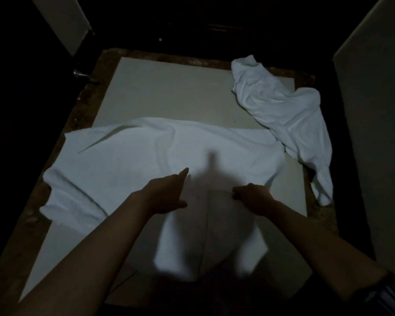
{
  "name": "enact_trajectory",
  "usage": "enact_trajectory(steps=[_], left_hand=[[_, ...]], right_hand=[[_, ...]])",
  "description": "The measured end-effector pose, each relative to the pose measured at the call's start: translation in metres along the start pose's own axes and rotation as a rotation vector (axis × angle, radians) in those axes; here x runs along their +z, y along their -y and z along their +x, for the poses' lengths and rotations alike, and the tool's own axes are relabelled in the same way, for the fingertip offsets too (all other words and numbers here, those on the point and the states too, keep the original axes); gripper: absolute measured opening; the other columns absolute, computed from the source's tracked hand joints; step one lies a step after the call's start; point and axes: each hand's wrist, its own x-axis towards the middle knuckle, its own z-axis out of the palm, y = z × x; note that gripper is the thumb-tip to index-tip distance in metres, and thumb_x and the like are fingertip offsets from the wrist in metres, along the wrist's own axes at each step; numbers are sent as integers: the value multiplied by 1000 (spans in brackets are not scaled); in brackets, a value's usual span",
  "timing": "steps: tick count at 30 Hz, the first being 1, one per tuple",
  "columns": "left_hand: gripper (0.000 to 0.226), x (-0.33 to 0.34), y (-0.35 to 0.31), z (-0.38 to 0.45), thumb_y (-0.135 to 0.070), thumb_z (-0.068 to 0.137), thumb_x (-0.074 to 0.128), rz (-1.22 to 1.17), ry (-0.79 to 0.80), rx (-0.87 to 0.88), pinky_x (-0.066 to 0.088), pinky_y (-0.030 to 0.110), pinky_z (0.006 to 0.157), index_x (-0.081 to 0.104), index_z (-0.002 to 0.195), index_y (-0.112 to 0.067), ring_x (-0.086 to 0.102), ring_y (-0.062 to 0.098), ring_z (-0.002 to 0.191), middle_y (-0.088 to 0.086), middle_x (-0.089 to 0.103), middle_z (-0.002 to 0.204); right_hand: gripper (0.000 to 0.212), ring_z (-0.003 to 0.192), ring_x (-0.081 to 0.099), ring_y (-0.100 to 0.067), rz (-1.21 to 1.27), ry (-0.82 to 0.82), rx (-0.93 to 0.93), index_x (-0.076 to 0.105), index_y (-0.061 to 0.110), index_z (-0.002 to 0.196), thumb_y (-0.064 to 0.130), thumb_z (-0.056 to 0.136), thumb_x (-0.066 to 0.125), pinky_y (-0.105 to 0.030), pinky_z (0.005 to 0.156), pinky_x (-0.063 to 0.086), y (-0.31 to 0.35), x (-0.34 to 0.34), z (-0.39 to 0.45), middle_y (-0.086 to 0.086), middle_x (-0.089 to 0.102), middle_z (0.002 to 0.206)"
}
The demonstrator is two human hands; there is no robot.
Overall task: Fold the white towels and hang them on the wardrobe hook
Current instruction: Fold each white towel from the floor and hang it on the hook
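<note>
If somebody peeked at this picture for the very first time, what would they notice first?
Probably the big white towel spread across the middle of the pale floor, glowing in the dark room. Two bare arms reach onto it: the left hand lies with fingers straight, and the right hand has a grip on the towel's near edge. A second crumpled towel lies at the far right.

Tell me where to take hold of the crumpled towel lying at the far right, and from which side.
Take the crumpled towel by its near tail, the narrow end that trails toward the person at the right edge of the pale floor panel. Come from the near right with the right hand, which is closest. That end lies loose and apart from the spread towel, so a pinch grip there should lift it free.
</note>
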Motion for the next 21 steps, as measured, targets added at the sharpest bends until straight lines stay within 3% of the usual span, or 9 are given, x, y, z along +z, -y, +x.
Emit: enact_trajectory(steps=[4,7,10,13,16,18,21], left_hand=[[118,-18,-34,-27,-45,72,76,-347,-74,6,31,36,107,-9,149,-21,29,24,138,6,25,154],[128,-50,-72,-61,-33,65,84,-640,-194,27,28,29,107,-11,149,-20,22,19,142,3,16,157],[130,-99,-94,-108,-17,63,86,-817,-240,-15,31,14,92,-12,148,-16,34,21,135,6,33,149],[107,-163,-97,-168,-17,65,85,-732,-179,-23,38,15,82,18,149,-14,53,21,116,8,56,126],[49,-231,-97,-238,-18,74,79,-678,-293,-89,44,19,77,62,120,-12,62,22,101,10,67,109],[21,-273,-100,-285,-22,82,71,-673,-401,-118,44,21,71,73,101,-12,65,22,93,9,71,98],[16,-334,-100,-355,-24,86,65,-686,-509,-152,48,26,76,74,96,-15,65,21,89,6,72,94]], right_hand=[[33,101,64,-23,125,-258,-105,60,27,121,38,100,38,-29,80,44,22,-45,-58,-4,68,114],[30,103,64,-25,207,-322,-194,65,22,118,34,97,47,-33,85,47,43,-99,-104,-4,68,115],[25,102,65,-23,260,-332,-348,69,21,113,30,94,56,-33,85,49,80,-162,-152,-1,70,112],[22,92,66,-17,243,-386,-447,72,28,107,35,90,60,-21,72,42,120,-227,-198,4,72,103],[20,85,68,-18,332,-323,-458,73,24,101,33,91,58,-26,73,49,161,-301,-245,-1,74,93],[18,81,68,-19,418,-303,-471,73,18,97,27,92,58,-32,72,52,186,-350,-276,-4,74,88],[11,74,66,-17,457,-329,-484,70,14,92,22,90,62,-26,66,49,225,-421,-320,-3,70,81]])
